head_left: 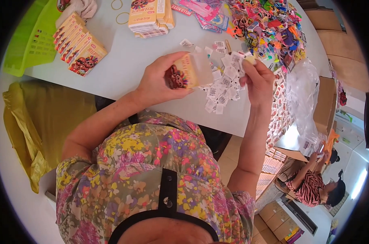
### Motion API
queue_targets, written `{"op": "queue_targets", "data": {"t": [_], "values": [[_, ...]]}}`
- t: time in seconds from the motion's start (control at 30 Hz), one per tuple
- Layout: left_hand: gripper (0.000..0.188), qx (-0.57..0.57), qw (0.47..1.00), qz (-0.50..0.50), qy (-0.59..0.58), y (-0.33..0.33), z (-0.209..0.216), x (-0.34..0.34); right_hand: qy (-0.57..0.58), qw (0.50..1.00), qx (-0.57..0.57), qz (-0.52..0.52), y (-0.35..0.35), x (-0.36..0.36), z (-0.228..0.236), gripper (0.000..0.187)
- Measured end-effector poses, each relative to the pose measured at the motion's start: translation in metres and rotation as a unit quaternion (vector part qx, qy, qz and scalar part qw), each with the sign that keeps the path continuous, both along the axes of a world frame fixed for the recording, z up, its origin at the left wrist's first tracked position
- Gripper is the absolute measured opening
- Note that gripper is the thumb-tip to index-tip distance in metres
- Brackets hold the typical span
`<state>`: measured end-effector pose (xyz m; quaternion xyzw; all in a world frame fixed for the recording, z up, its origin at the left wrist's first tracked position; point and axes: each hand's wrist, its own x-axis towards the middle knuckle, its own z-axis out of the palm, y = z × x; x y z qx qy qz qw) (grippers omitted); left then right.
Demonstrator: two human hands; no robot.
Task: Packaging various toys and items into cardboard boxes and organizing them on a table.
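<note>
My left hand is wrapped round a small yellow printed box with red cartoon figures on it. From the box's right side extends a pale, translucent flap or sleeve; which of the two, I cannot tell. Just right of it, my right hand pinches a small white packet between thumb and fingers. Under and beside that hand lies a loose heap of small white printed packets on the pale table.
Yellow boxes fan out beside a green basket; more boxes are stacked farther back. Colourful trinkets pile up at the far right, near pink cards and clear plastic. Another person works at lower right.
</note>
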<state>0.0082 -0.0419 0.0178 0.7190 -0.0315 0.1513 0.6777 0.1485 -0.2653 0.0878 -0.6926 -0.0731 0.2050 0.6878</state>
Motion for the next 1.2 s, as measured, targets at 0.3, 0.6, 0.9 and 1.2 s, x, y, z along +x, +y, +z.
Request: {"op": "queue_targets", "data": {"t": [0.3,0.6,0.9,1.2], "values": [[0.071,0.246,0.965,0.082,-0.048,-0.004,0.008,0.006,-0.170,0.956,-0.212,0.108,0.030,-0.044,0.014,0.010],[0.070,0.318,0.936,0.100,-0.114,-0.005,0.010,0.009,-0.410,0.847,-0.298,0.161,0.054,-0.060,0.026,0.023],[0.073,0.262,0.959,0.095,-0.056,-0.002,0.006,0.012,-0.338,0.906,-0.199,0.158,0.045,-0.033,0.029,0.010],[0.077,0.227,0.972,0.048,-0.046,0.000,0.001,0.016,-0.443,0.722,-0.528,-0.057,-0.036,0.115,-0.032,0.019]]}}
